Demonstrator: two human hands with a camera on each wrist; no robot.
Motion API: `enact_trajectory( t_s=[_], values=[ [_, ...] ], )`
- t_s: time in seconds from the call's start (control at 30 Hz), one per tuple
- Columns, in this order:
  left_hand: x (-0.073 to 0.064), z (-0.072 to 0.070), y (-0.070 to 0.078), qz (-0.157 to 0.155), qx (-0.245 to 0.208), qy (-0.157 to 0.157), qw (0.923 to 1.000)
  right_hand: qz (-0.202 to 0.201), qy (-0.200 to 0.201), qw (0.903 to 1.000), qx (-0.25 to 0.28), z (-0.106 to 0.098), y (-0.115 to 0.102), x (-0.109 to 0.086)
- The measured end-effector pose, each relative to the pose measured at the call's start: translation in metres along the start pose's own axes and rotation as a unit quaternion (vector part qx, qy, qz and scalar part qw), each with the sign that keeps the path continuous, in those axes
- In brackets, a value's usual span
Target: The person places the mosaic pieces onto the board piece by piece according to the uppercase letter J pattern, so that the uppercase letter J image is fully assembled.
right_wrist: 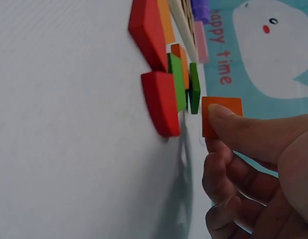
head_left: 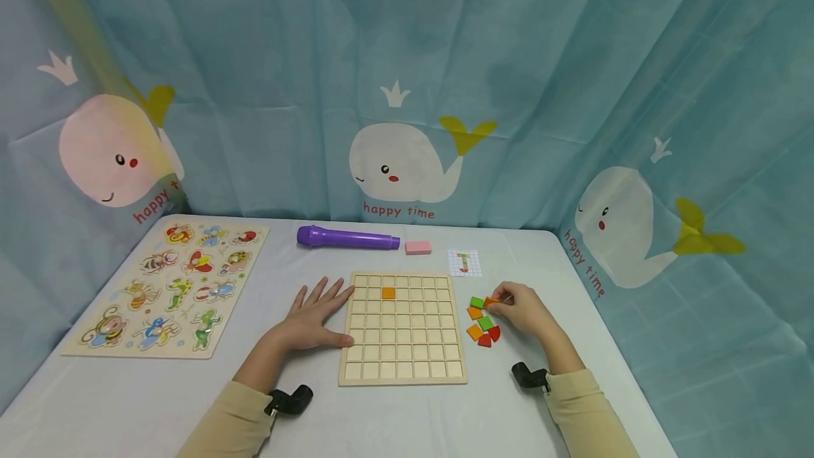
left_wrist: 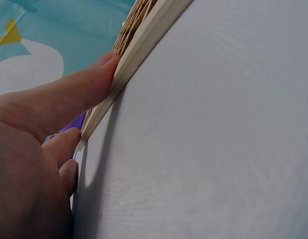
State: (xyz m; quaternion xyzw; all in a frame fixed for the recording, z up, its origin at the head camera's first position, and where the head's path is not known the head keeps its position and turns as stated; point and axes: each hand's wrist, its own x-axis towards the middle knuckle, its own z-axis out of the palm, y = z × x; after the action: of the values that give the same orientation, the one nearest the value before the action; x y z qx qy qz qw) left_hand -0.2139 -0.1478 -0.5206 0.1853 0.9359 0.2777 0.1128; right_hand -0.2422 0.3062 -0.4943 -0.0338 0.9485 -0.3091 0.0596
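Note:
My right hand (head_left: 523,308) pinches an orange square tile (right_wrist: 224,110) between thumb and fingers, beside a loose group of tiles. That group has green squares (head_left: 486,323), orange squares (head_left: 474,332) and red curved-edge pieces (right_wrist: 162,103) lying on the white table. A wooden grid board (head_left: 407,331) lies in the middle, with one orange tile (head_left: 388,293) in a cell of its second row. Spread fingers of my left hand (head_left: 311,320) touch the board's left edge. In the left wrist view, its thumb (left_wrist: 94,82) presses on the board's rim (left_wrist: 139,55).
Behind the board lie a purple microphone-shaped stick (head_left: 348,238), a pink block (head_left: 417,248) and a small pattern card (head_left: 465,263). A wooden insect puzzle (head_left: 168,288) covers the table's left side. A blue whale-print curtain (head_left: 267,126) hangs around the table (head_left: 394,423).

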Motion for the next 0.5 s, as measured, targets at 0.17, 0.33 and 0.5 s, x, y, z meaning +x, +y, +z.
enact_trajectory(
  t_s=[0.17, 0.33, 0.5],
  values=[
    [0.001, 0.000, 0.000, 0.000, 0.001, -0.001, 1.0000, -0.015, 0.017, 0.9996, 0.015, -0.002, -0.011, 0.005],
    [0.001, 0.001, 0.000, -0.005, 0.004, 0.000, 1.0000, -0.022, 0.021, 0.9991, 0.031, 0.004, -0.024, 0.011],
    [0.001, 0.000, 0.001, -0.005, 0.001, 0.000, 1.0000, -0.038, 0.011, 0.9984, 0.041, 0.014, -0.038, 0.014]
  ],
)
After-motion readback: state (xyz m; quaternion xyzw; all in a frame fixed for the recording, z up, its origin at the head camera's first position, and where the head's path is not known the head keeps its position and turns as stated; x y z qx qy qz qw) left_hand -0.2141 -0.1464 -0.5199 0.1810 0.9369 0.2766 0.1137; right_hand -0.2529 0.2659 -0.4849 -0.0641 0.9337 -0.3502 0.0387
